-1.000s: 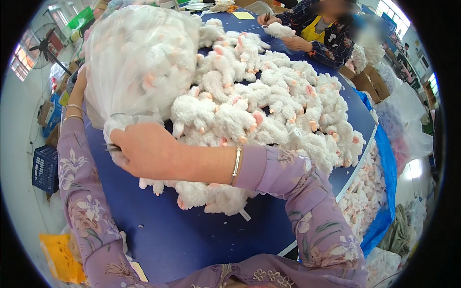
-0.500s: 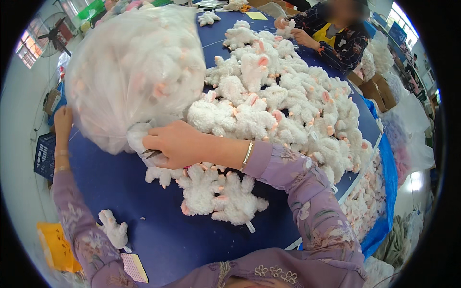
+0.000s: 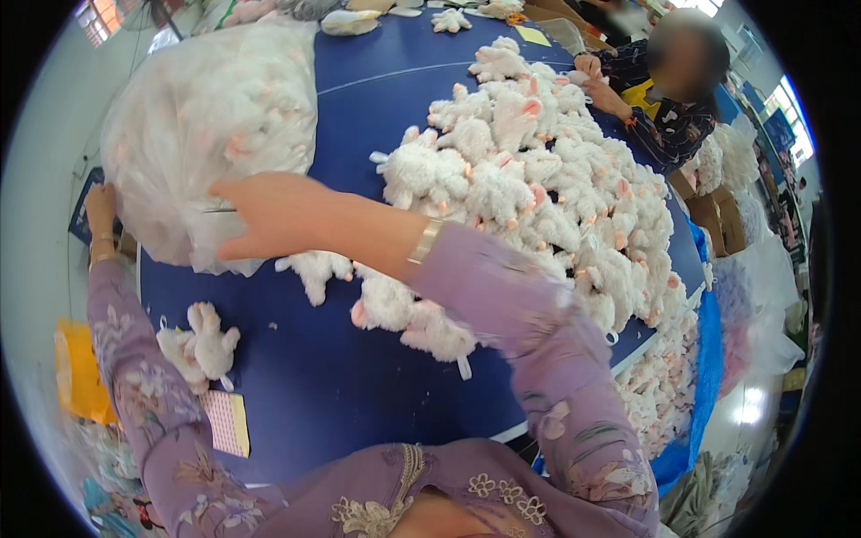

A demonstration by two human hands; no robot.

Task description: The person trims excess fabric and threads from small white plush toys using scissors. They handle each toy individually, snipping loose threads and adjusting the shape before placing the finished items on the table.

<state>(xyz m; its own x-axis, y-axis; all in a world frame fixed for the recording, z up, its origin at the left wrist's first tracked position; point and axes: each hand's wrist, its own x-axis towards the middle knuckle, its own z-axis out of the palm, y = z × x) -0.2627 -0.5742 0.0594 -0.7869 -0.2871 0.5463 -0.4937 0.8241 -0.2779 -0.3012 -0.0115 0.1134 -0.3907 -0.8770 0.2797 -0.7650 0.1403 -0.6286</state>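
Observation:
A large translucent plastic bag (image 3: 193,117) full of white plush toys stands at the left of the blue table. My right hand (image 3: 278,215) reaches across to its lower front, thumb and forefinger apart. A thin dark metal tip shows between them; it looks like thread snips (image 3: 218,211) held in the palm, slightly blurred. Out at the far left, my left hand (image 3: 101,211) is beside the bag, its fingers too small and partly turned away to read. White plush toys (image 3: 511,179) with pink ears are heaped at the centre and right. Two more plush toys (image 3: 211,341) lie near my left forearm.
A co-worker (image 3: 668,81) handles a toy at the far right corner. A pink-and-yellow paper pad (image 3: 226,421) lies on the blue table (image 3: 359,421). More plush toys sit in a blue sheet (image 3: 704,359) off the right edge. Cardboard boxes (image 3: 717,220) stand behind it.
My right hand has moved up and left and let go of the gathered bag plastic. The bag has shifted left, away from the heap. A second toy shows beside the one at lower left.

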